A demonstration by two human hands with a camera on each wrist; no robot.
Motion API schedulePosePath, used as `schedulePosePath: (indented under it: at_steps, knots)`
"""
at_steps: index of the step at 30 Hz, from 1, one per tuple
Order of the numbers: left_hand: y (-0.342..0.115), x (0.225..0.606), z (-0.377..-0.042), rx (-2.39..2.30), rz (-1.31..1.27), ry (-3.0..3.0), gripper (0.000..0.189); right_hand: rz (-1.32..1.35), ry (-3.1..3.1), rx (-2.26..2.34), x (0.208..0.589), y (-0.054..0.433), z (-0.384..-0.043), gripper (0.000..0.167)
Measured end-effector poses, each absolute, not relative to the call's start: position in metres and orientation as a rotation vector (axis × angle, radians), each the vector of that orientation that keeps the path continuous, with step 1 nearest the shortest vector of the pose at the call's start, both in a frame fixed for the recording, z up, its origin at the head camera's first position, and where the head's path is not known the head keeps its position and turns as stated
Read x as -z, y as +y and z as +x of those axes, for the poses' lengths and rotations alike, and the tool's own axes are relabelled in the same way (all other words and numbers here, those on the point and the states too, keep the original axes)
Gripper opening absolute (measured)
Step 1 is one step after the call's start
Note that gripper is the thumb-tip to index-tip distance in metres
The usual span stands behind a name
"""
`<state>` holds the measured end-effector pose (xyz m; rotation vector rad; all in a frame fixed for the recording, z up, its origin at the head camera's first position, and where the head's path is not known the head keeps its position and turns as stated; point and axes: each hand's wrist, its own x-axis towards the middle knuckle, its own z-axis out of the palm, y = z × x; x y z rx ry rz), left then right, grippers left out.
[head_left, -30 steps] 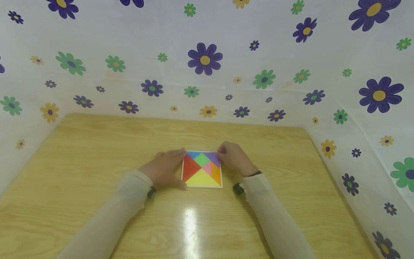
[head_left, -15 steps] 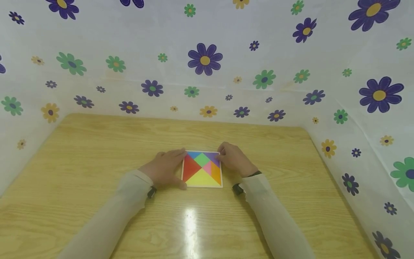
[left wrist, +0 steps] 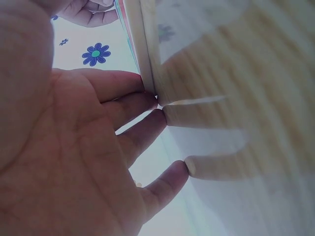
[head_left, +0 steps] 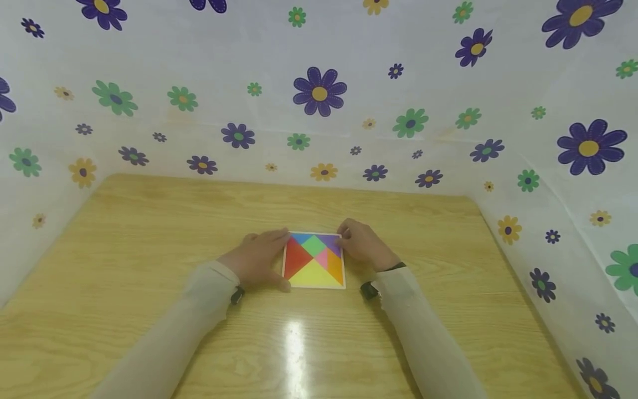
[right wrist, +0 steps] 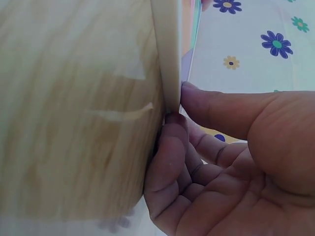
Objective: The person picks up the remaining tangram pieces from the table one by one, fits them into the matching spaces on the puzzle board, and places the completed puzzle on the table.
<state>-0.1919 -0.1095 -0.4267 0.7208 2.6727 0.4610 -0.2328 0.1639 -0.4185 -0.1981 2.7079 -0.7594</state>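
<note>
A square tangram puzzle [head_left: 314, 260] with a pale frame lies on the table, its coloured pieces filling the square: red, yellow, blue, green, purple, pink and orange. My left hand [head_left: 259, 259] rests along its left side, thumb near the lower left corner and fingers reaching the upper left one. In the left wrist view the left hand [left wrist: 93, 132] has nearly straight fingers, their tips on the tabletop, some against the puzzle's edge. At the upper right corner my right hand [head_left: 364, 244] pinches the puzzle. The right wrist view shows the thumb [right wrist: 211, 105] on its face and curled fingers at its edge.
The glossy wooden table [head_left: 174, 221] reflects a bright light strip near the front. A white flower-printed cloth [head_left: 269, 61] surrounds it at the back and sides. Dark bands [head_left: 369, 291] circle the wrists at the pale sleeves [head_left: 423, 338].
The head view has shifted slightly, so everything appears a little further right. Both hands keep their places on the puzzle, and it has not visibly moved on the table.
</note>
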Motion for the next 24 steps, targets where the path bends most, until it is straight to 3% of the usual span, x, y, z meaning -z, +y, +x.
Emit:
schedulePosePath:
  at_steps: [16, 24]
  knots:
    - [-0.104, 0.432, -0.198, -0.485, 0.714, 2.655, 0.116, -0.189, 2.693, 0.785, 0.423, 0.173, -0.237, 0.027]
    - [-0.121, 0.432, -0.217, -0.601, 0.651, 2.707, 0.114, -0.284, 2.740, 0.901, 0.410, 0.195, -0.235, 0.030]
